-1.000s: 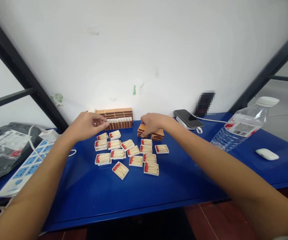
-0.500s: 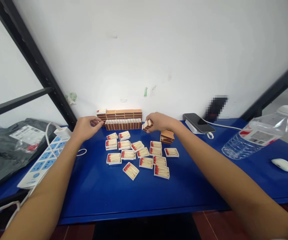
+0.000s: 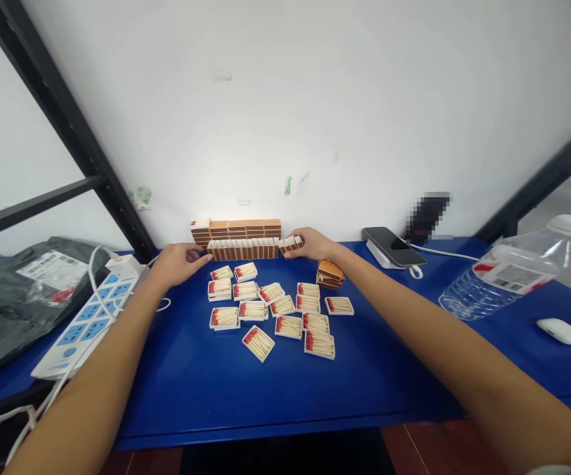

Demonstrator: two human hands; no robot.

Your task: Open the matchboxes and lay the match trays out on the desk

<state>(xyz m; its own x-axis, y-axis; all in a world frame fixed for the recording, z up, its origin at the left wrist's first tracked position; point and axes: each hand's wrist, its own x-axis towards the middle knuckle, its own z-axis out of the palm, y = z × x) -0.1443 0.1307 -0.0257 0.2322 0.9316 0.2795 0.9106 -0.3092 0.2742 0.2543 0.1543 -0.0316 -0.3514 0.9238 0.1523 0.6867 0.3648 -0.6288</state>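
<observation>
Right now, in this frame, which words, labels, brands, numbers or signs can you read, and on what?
None can be read.
Label on the clear bottle: print and barcode, too small.
White label on the dark bag: print and barcode, too blurred.
Power strip: any marking too small.
Stacked matchboxes by the wall: any print too small.
Dark patch by the wall: pixelated, nothing legible.

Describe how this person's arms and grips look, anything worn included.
Left grip and right grip are bare, ungloved hands. The left forearm and right forearm show no watch; a pale edge beside the latter is too cropped to identify.
</observation>
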